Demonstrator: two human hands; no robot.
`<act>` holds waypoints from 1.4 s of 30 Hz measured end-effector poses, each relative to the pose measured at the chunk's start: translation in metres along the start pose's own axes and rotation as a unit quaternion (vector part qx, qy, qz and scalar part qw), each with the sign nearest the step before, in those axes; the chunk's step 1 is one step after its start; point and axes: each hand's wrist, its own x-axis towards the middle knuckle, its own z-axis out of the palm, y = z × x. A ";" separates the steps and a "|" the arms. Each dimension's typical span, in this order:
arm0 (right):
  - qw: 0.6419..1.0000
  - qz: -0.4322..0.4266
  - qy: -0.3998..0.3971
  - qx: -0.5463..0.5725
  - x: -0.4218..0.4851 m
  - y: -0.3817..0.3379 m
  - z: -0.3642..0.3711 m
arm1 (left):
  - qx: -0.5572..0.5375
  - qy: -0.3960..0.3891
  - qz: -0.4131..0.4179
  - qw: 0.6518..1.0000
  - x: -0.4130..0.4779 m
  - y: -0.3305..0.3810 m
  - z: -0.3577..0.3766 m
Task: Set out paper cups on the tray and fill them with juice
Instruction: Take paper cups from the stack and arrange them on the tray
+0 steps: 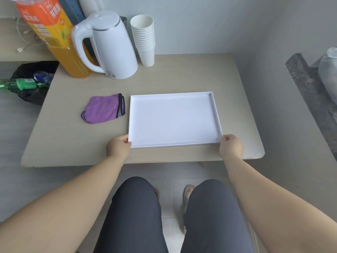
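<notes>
A white rectangular tray (174, 118) lies on the light wooden table (73, 128), with nothing in it. My left hand (118, 147) grips its near left corner. At the near right corner my right hand (231, 147) grips the rim. A stack of white paper cups (144, 40) stands upright at the back of the table against the wall. A large bottle of orange juice (58, 39) with an orange and yellow label stands at the back left, partly behind the kettle.
A white electric kettle (111, 46) stands between the juice bottle and the cups. A folded purple cloth (105, 108) lies just left of the tray. Off the table's left edge sits a black bin bag (32, 70) with a green bottle (20, 84). My knees are below the near edge.
</notes>
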 end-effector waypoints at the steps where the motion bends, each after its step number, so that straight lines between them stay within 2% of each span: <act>1: 1.000 0.001 -0.003 -0.005 0.000 0.000 0.000 | 0.002 -0.004 0.000 1.000 0.000 0.001 -0.001; 10: 0.999 0.019 -0.042 -0.019 -0.002 -0.018 -0.011 | 0.013 -0.040 -0.014 0.999 0.002 0.013 -0.015; 13: 0.999 -0.022 0.000 -0.031 -0.001 -0.045 -0.012 | 0.029 -0.039 0.009 0.999 0.017 0.032 -0.030; 16: 0.996 -0.091 0.012 -0.010 0.004 -0.089 -0.005 | 0.111 -0.028 0.071 0.991 0.044 0.059 -0.046; 19: 0.990 -0.133 -0.037 0.027 0.014 -0.139 0.015 | 0.200 -0.013 0.095 0.975 0.076 0.086 -0.056; 23: 0.969 -0.084 -0.163 0.166 0.032 -0.205 0.058 | 0.235 -0.003 0.098 0.967 0.126 0.110 -0.053; 26: 0.954 -0.090 -0.208 0.198 0.047 -0.246 0.089 | 0.242 -0.012 0.066 0.968 0.162 0.113 -0.047; 32: 0.952 -0.134 -0.205 0.183 0.081 -0.296 0.134 | 0.247 -0.018 -0.002 0.969 0.199 0.083 -0.025; 36: 0.953 -0.166 -0.183 0.177 0.097 -0.319 0.155 | 0.277 0.020 -0.001 0.961 0.203 0.070 -0.009; 42: 0.941 -0.202 -0.128 0.241 0.104 -0.347 0.180 | 0.292 0.003 -0.006 0.956 0.207 0.068 -0.009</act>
